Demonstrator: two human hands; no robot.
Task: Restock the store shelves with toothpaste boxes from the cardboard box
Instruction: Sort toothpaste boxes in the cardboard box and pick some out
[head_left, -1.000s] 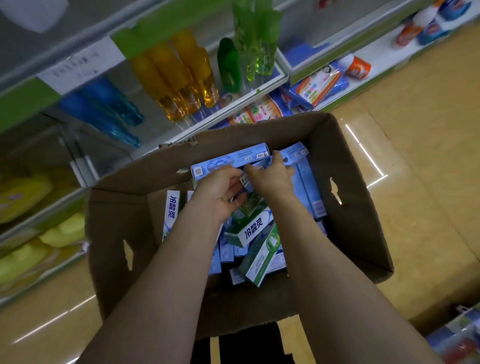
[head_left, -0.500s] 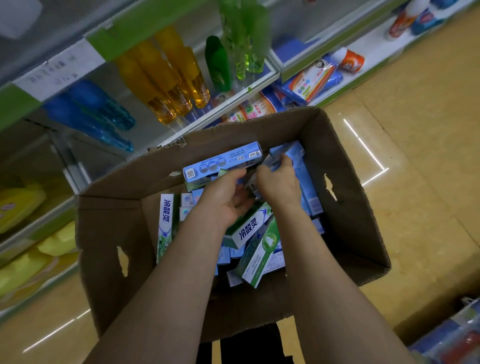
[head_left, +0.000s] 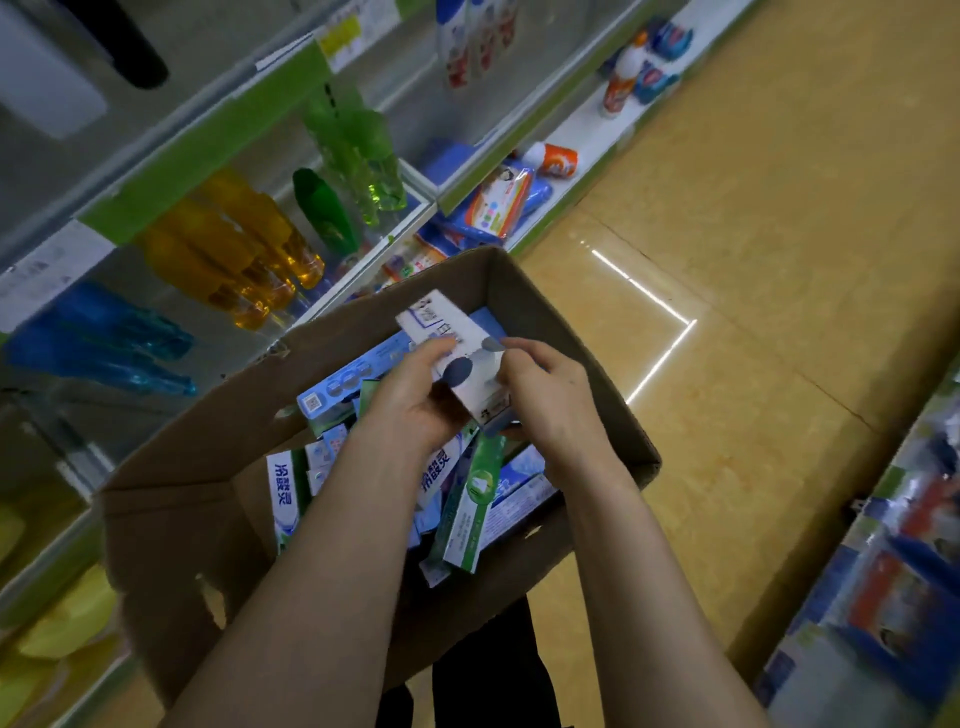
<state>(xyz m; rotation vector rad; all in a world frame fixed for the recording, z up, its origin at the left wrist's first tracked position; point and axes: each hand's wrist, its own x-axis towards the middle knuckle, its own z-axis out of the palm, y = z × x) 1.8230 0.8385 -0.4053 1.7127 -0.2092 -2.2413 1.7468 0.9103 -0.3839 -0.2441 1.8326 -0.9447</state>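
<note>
Gripping toothpaste box (head_left: 470, 358) (print blurred)

Stock count: cardboard box (head_left: 171, 545), one; hands, two: left hand (head_left: 410, 400), right hand (head_left: 550, 400); white toothpaste box (head_left: 441, 325), held, one; loose toothpaste boxes (head_left: 472, 514) inside, at least six; dark green bottle (head_left: 324, 218), one; amber bottles (head_left: 249, 234), left shelf, at least three.

Floor's a glossy tan tile floor (head_left: 779, 208) with thin white light streaks (head_left: 660, 358) bouncing off it. Grey metal store shelves with green edge strips (head_left: 208, 150) run along the left, holding amber bottles (head_left: 249, 244), blue bottles (head_left: 104, 338) and green bottles (head_left: 358, 150). The rack on the right (head_left: 883, 597) is just a blur.
</note>
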